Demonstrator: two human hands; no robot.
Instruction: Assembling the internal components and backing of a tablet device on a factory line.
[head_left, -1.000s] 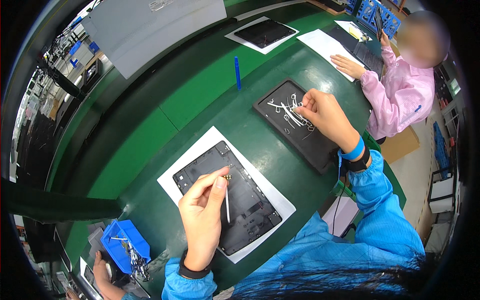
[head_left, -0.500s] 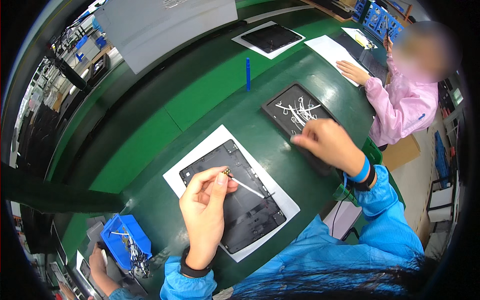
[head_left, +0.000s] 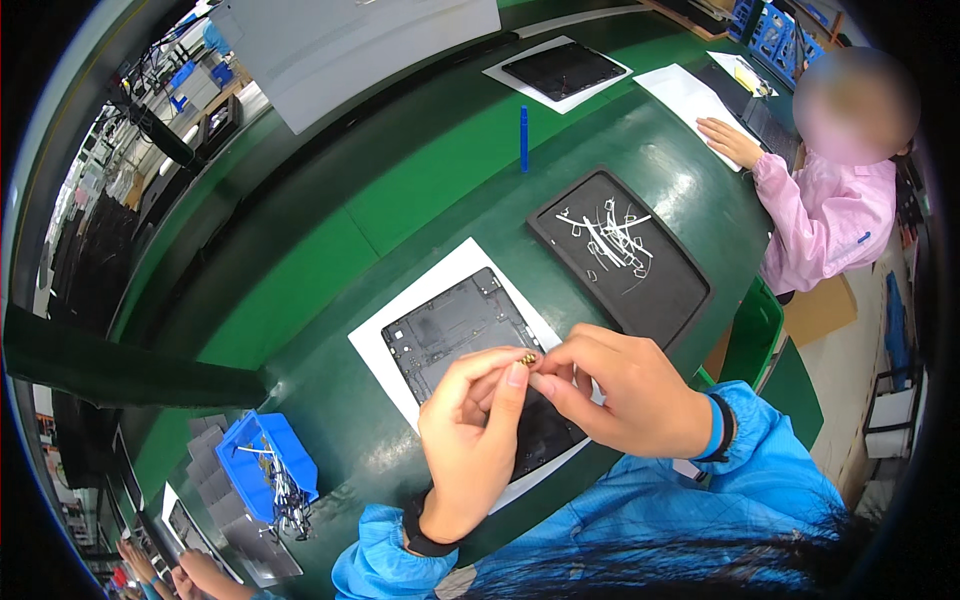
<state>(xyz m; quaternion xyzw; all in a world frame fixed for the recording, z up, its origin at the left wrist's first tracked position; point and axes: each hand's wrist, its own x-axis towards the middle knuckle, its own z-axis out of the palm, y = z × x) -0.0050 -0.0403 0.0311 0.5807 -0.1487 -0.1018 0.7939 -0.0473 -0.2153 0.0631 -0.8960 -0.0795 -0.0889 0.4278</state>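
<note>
My left hand (head_left: 468, 430) pinches a small gold-coloured part (head_left: 528, 360) between thumb and fingertips. From the right, my right hand (head_left: 628, 392) meets it, thumb and forefinger pressed together right beside the part. Whatever lies between those right fingertips is too small and covered to make out. Both hands hover over a black flat device housing (head_left: 450, 320), which lies on a white sheet (head_left: 378, 345). The hands hide the housing's lower right part.
A black tray (head_left: 650, 300) holds white strips and thin wire loops (head_left: 615, 235). At left, a blue bin (head_left: 245, 440) contains cables, beside grey flat pieces (head_left: 210, 470). Behind stands a blue pen-like stick (head_left: 523, 140). Another housing (head_left: 562, 72) lies farther back. A person in pink (head_left: 830, 215) sits at right.
My right hand has come from the black tray down to my left hand's fingertips. The white strip that trailed from the gold-coloured part is now hidden. The view has shifted slightly.
</note>
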